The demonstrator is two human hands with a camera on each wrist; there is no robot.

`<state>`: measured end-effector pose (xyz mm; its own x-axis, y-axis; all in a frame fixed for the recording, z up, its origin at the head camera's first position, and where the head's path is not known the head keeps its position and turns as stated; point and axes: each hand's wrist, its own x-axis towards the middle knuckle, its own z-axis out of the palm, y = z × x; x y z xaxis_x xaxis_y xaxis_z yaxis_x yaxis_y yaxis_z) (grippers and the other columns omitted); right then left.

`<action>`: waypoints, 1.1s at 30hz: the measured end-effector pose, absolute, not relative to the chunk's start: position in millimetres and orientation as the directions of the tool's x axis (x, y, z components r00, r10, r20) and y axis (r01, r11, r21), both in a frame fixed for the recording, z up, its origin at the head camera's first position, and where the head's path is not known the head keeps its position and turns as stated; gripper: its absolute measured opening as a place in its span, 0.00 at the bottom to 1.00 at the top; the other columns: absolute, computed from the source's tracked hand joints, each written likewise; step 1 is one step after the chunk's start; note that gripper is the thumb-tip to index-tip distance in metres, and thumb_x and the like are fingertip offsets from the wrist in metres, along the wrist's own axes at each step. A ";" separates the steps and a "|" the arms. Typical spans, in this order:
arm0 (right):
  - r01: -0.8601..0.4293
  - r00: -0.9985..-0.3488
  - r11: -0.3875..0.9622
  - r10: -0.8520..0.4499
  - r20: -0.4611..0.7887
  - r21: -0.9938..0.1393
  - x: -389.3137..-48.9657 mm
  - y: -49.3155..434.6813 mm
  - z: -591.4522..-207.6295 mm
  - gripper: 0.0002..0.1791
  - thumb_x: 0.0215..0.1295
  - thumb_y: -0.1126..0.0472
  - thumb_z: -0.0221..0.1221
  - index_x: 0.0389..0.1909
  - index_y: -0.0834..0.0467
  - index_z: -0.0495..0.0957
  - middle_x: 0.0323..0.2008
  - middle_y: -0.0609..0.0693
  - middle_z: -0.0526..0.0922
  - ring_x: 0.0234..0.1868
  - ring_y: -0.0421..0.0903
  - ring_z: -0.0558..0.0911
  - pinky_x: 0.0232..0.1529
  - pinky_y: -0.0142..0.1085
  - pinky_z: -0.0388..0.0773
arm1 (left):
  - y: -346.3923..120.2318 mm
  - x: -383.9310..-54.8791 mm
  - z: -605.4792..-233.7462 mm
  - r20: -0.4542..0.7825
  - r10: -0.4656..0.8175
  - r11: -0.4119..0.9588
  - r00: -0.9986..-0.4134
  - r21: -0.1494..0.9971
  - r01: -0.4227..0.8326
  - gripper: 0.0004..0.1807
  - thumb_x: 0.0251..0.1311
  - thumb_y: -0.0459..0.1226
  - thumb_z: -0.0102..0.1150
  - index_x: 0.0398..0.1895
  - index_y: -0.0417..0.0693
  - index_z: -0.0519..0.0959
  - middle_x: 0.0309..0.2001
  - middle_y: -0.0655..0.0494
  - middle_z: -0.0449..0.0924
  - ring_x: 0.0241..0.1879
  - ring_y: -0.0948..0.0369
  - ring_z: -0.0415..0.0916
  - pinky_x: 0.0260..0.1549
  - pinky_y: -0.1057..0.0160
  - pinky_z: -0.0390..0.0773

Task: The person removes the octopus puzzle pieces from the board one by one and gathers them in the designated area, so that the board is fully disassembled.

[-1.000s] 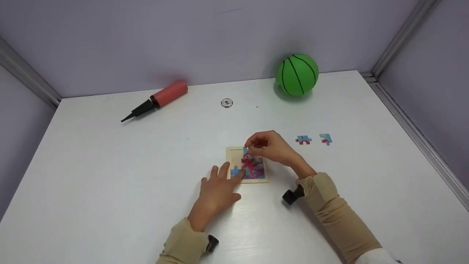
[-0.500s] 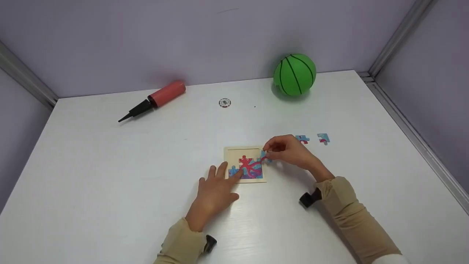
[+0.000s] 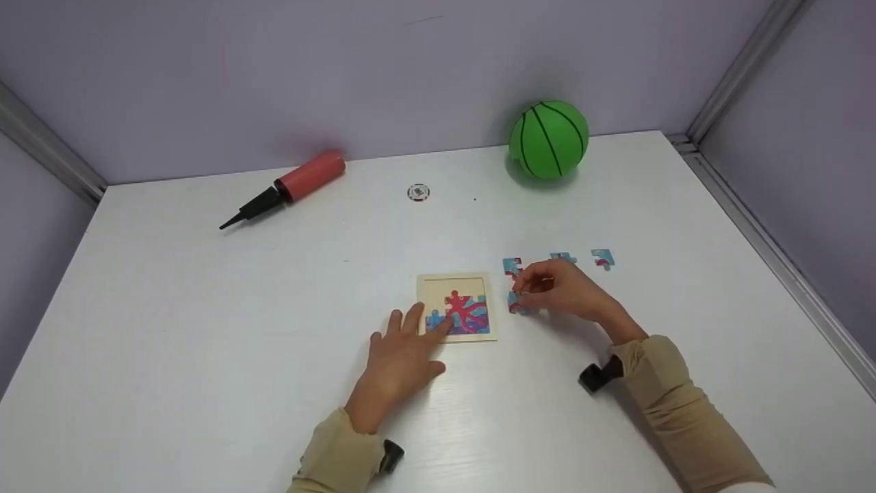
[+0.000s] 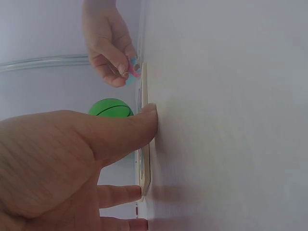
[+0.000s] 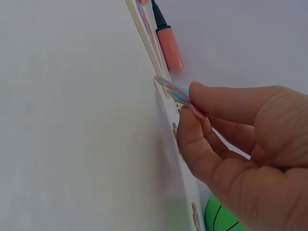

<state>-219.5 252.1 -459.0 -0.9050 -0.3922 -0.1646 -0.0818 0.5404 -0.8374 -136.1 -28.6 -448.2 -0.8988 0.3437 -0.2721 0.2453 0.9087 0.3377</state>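
My right hand (image 3: 564, 291) pinches a blue and pink jigsaw piece (image 5: 180, 94) between thumb and forefinger, just right of the puzzle board. That board is a small square wooden tray (image 3: 491, 337), its lower part filled with pieces that show a red octopus (image 3: 465, 306). Bare wood shows along its top and upper left. With fingers spread, my left hand (image 3: 400, 352) rests at the tray's lower left, forefinger reaching over the fitted pieces. In the left wrist view, the left thumb (image 4: 120, 132) lies by the tray's near edge. A loose piece (image 3: 511, 266) lies just beyond the right hand.
Two more loose pieces lie farther right, one partly behind the right hand and one corner piece (image 3: 603, 258). At the back are a green ball (image 3: 549, 140), a round chip (image 3: 419, 192) and a red and black hand pump (image 3: 311, 177). Walls border the white table (image 3: 205, 329).
My right hand has carried its piece from over the tray's top rightward past the tray's edge. A loose piece it covered now shows. The left hand stays in place.
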 end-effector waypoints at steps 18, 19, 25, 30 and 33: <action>-0.199 -0.911 0.657 -0.397 -0.109 -0.727 -216.9 251.9 -454.9 0.05 0.53 0.64 0.69 0.32 0.56 0.85 0.29 0.47 0.81 0.31 0.45 0.74 0.31 0.34 0.73 | -30.0 -136.5 -449.2 -0.236 0.359 0.906 -0.903 0.320 0.277 0.34 0.59 0.45 0.63 0.70 0.62 0.65 0.72 0.43 0.53 0.69 0.39 0.51 0.55 0.34 0.62; -0.210 -0.910 0.662 -0.402 -0.105 -0.719 -217.1 251.9 -455.2 0.05 0.54 0.64 0.69 0.32 0.56 0.85 0.29 0.47 0.81 0.31 0.45 0.74 0.31 0.34 0.73 | -30.1 -136.5 -449.2 -0.234 0.359 0.905 -0.904 0.323 0.276 0.34 0.59 0.45 0.63 0.70 0.62 0.65 0.72 0.43 0.54 0.69 0.39 0.51 0.55 0.34 0.62; -0.214 -0.905 0.681 -0.407 -0.119 -0.700 -218.1 252.6 -457.9 0.05 0.55 0.64 0.68 0.33 0.56 0.84 0.30 0.47 0.79 0.32 0.45 0.72 0.33 0.35 0.72 | -30.8 -136.0 -449.5 -0.235 0.358 0.894 -0.904 0.365 0.260 0.33 0.59 0.44 0.63 0.69 0.61 0.67 0.72 0.43 0.54 0.69 0.38 0.50 0.56 0.33 0.60; -0.195 -0.910 0.698 -0.391 -0.138 -0.689 -218.0 252.0 -458.1 0.05 0.56 0.64 0.67 0.34 0.55 0.84 0.31 0.48 0.81 0.33 0.47 0.73 0.34 0.36 0.73 | -30.8 -136.1 -450.2 -0.245 0.367 0.893 -0.897 0.364 0.265 0.30 0.60 0.43 0.62 0.68 0.65 0.68 0.72 0.43 0.53 0.69 0.37 0.49 0.56 0.33 0.60; -0.176 -0.915 0.709 -0.374 -0.152 -0.683 -218.1 251.5 -458.3 0.05 0.57 0.64 0.67 0.35 0.55 0.83 0.32 0.48 0.81 0.34 0.47 0.73 0.35 0.36 0.73 | -30.9 -136.3 -450.6 -0.252 0.375 0.897 -0.892 0.343 0.280 0.30 0.61 0.44 0.61 0.68 0.68 0.68 0.72 0.42 0.52 0.69 0.37 0.49 0.56 0.33 0.60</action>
